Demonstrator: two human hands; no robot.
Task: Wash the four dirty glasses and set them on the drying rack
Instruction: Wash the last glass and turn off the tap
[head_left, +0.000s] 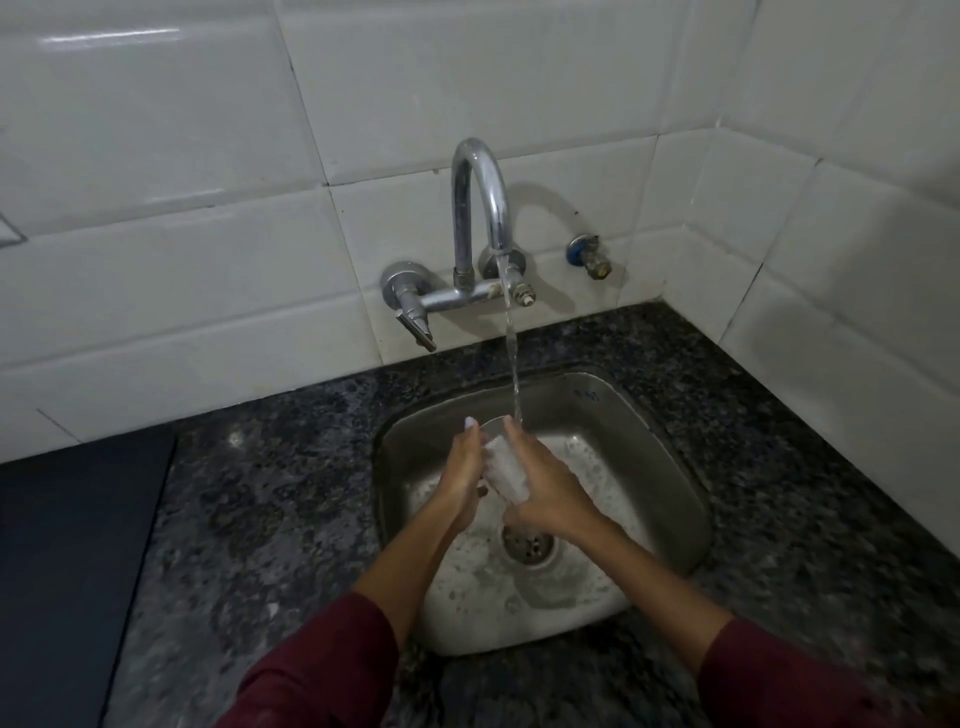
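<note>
Over the steel sink (670, 467) I hold one soapy clear glass (506, 467), tilted with its mouth toward the tap. My left hand (460, 478) presses against its left side and my right hand (545, 483) wraps its right side. Water runs from the chrome tap (480, 208) in a thin stream (514, 374) onto the glass's rim by my right fingertips. Foam covers most of the glass. No other glasses and no drying rack are in view.
Suds lie on the sink floor around the drain (530, 545). Dark speckled granite counter (270, 519) surrounds the sink. A dark flat panel (67, 545) lies at the left. White tiled walls (208, 208) stand behind and to the right, with a small valve (589, 257) beside the tap.
</note>
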